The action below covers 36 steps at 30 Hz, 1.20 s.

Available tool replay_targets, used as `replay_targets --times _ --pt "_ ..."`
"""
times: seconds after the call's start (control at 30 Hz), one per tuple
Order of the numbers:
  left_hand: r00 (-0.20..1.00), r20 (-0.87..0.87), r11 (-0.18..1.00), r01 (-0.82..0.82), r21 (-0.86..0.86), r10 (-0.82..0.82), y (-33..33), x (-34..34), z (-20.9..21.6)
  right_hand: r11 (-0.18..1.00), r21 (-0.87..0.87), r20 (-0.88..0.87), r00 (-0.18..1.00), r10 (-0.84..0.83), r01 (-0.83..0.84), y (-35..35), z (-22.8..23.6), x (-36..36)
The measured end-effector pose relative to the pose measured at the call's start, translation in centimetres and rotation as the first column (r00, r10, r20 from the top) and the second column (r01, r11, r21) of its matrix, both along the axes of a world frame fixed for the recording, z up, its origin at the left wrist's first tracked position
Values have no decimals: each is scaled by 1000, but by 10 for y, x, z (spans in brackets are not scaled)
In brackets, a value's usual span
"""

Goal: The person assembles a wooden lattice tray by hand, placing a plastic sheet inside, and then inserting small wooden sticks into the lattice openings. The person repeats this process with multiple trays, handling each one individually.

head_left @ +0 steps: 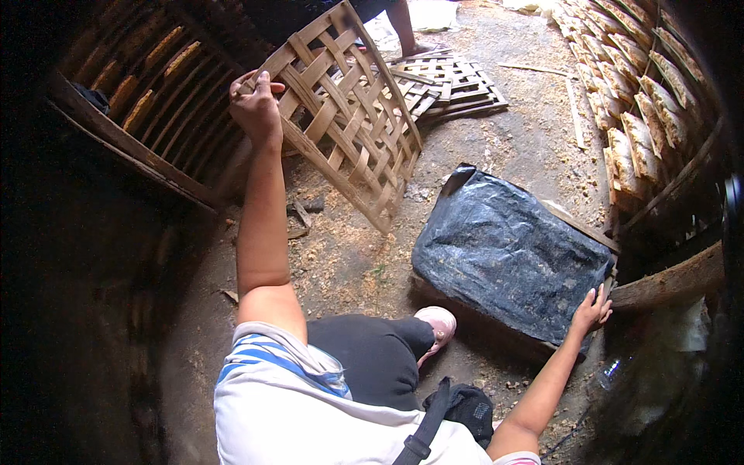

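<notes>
A pale woven bamboo panel (349, 116), open-latticed and tilted on edge, is gripped at its upper left rim by the left hand (254, 105). Right of the panel, a black plastic-wrapped tray (508, 256) lies on the dirt floor, its lower right corner touched by the spread right hand (593, 310). More woven panels (453, 85) are stacked flat behind the tilted panel.

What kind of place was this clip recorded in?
Probably a rustic drying or production shed with a dirt floor. The left hand holds a woven bamboo tray, more trays lie stacked beyond, and racks of pale food pieces line the right wall.
</notes>
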<state>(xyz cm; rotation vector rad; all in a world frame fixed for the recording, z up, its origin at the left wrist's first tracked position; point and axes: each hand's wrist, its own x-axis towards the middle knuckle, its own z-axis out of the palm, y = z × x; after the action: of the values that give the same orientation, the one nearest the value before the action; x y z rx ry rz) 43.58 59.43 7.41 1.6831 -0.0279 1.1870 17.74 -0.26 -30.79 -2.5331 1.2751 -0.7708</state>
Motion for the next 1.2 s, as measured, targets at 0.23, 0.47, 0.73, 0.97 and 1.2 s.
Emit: replay_targets --times 0.23,0.47,0.73,0.97,1.2 --pt "997 57 993 -51 -107 58 -33 -20 1 949 114 184 945 272 -295 -2 14 -32" --pt "923 384 974 90 -208 -4 -61 -62 61 924 97 419 857 300 -371 5 29 -33" --pt "873 471 867 328 -375 -127 -126 -150 95 596 434 754 635 169 -675 61 84 0" --pt "654 311 581 756 -301 -690 -164 -134 62 280 534 840 539 -66 -798 113 141 18" --pt "462 130 387 841 -378 -877 -231 -136 42 533 665 744 529 -409 -524 96 142 3"
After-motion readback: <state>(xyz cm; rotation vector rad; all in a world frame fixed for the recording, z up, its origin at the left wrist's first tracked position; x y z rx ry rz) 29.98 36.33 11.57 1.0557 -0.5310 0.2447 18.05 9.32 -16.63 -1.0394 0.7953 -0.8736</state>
